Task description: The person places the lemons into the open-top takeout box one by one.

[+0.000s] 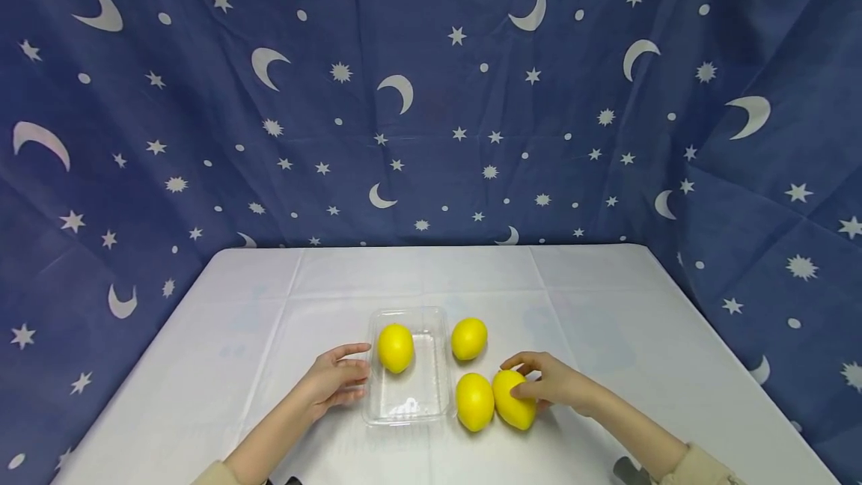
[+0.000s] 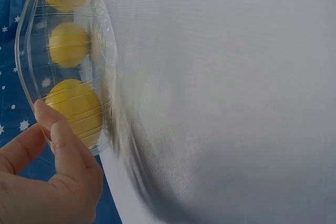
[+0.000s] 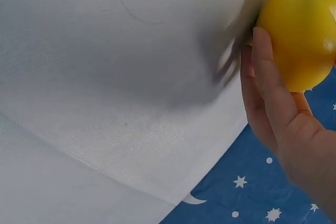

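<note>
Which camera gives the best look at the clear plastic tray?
The head view: it shows the whole clear plastic tray on the table, one lemon inside, the left hand at its side. The left wrist view shows it only edge-on and close. The right wrist view does not show it at all.

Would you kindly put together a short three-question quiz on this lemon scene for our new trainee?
1. How many lemons lie inside the clear tray?
2. True or false: the right hand grips a lemon outside the tray.
3. The left hand touches: A) the tray's side, B) a lemon, C) the backdrop?

Key: 1. One. 2. True. 3. A.
</note>
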The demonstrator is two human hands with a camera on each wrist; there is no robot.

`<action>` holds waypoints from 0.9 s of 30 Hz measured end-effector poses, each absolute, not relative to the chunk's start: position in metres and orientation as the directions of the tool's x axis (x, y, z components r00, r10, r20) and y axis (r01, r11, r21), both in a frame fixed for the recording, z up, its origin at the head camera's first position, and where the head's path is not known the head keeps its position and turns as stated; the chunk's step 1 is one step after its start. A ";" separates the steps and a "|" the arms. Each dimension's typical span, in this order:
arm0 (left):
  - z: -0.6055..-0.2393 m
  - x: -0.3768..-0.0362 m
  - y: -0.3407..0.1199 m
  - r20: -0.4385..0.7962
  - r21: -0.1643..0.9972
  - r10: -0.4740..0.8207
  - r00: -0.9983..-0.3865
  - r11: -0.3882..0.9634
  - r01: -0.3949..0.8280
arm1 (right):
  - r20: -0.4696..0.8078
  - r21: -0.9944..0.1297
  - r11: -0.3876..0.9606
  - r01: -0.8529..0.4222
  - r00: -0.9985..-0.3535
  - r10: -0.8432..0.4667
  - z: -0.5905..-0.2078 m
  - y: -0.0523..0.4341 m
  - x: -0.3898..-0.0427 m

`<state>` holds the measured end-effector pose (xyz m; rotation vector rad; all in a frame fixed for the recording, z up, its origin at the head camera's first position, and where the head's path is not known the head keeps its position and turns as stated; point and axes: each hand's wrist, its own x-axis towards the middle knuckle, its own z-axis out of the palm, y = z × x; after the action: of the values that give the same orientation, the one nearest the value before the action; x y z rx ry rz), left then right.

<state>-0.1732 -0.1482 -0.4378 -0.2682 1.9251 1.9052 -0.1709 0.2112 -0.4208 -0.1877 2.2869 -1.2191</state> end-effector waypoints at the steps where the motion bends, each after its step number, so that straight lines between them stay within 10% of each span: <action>1: -0.438 -0.173 -0.148 -0.421 0.907 0.153 -0.894 0.045 -0.420 | -0.390 -0.804 0.581 0.126 -0.849 -0.356 -0.421 0.211 -0.171; 27: -0.438 -0.173 -0.151 -0.418 0.908 0.177 -0.891 0.060 -0.414 | -0.232 -0.858 0.514 0.019 -0.906 -0.354 -0.394 0.199 -0.190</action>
<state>-0.1731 -0.1505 -0.4383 -0.2367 1.9246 1.8844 -0.1900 0.1992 -0.3938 -0.2766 2.3805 -1.3556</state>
